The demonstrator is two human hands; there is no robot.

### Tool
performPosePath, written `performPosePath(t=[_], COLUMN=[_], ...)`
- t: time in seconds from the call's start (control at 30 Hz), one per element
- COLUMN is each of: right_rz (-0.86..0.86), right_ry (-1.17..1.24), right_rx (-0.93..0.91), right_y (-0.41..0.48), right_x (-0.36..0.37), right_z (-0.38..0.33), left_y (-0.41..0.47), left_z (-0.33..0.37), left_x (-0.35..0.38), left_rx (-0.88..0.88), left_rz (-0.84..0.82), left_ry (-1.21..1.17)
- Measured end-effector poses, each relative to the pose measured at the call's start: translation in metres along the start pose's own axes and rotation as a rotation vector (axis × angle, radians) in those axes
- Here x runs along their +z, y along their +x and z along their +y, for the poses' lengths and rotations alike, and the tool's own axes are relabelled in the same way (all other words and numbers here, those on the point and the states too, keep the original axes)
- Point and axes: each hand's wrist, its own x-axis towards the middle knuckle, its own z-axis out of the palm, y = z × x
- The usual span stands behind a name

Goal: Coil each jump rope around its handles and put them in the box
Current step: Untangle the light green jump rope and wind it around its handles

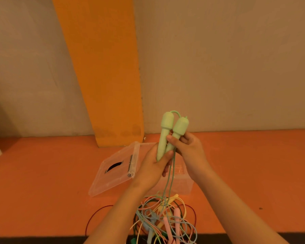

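OK, both hands are holding the green jump-rope handles (pixel 166 132) side by side, directly above the clear plastic box (pixel 187 186). The left hand (pixel 152 167) is wrapping thumb and fingers round their lower ends. The right hand (pixel 188 149) is pinching the right-side handle just under its bulb. The green cord (pixel 171 178) is hanging from the handles, passing in front of the box and running into the tangled pile of ropes (pixel 165 220) on its near side. No turns are showing on the handles, so I'm judging coiling as not begun.

Risks: the cord is feeding out of a knot of pink, blue, yellow and dark cords, so winding is likely dragging neighbours up or snagging. The handles are splaying at the top, and a loose grip could let them scissor and shed turns. The lid (pixel 113 173) is sitting tilted at the box's left side, where a swinging cord could knock it.

The box is sitting on a flat orange surface (pixel 42 173). Behind the box, a pale wall (pixel 218 67) is carrying an orange vertical band (pixel 102 67).
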Motion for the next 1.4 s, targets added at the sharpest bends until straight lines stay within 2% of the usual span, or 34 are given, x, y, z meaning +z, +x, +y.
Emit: performPosePath(t=[0.23, 0.4, 0.6, 0.73, 0.87, 1.03, 1.17, 1.27, 1.4], right_rz=[-0.117, -0.217, -0.280, -0.358, -0.379, -0.490, -0.398, -0.266, -0.129], right_ry=[-0.271, -0.279, -0.217, -0.194, -0.284, -0.536, -0.707, -0.680, -0.569], right_rx=[-0.099, -0.008, 0.087, 0.164, 0.225, 0.206, 0.150, 0.107, 0.043], right_y=[-0.003, -0.001, -0.001, -0.005, -0.003, -0.002, 0.005, 0.010, 0.015], right_x=[0.004, -0.002, -0.003, 0.000, -0.007, -0.012, -0.020, -0.022, -0.025], right_z=[0.003, 0.007, 0.010, 0.020, 0.030, 0.046, 0.066, 0.056, 0.037], left_y=[0.000, 0.000, 0.000, 0.011, 0.018, 0.018, 0.017, 0.018, 0.016], left_z=[0.003, -0.002, 0.000, 0.000, -0.004, -0.007, -0.013, -0.018, -0.023], left_x=[-0.003, -0.006, -0.004, -0.009, -0.022, -0.024, -0.031, -0.042, -0.049], left_rx=[-0.051, -0.035, -0.058, -0.055, -0.068, -0.072, -0.079, -0.087, -0.099], left_rz=[0.033, 0.089, 0.022, 0.139, 0.254, 0.247, 0.290, 0.377, 0.377], left_ry=[-0.156, -0.181, -0.278, -0.389, -0.438, -0.431, -0.345, -0.221, -0.169])
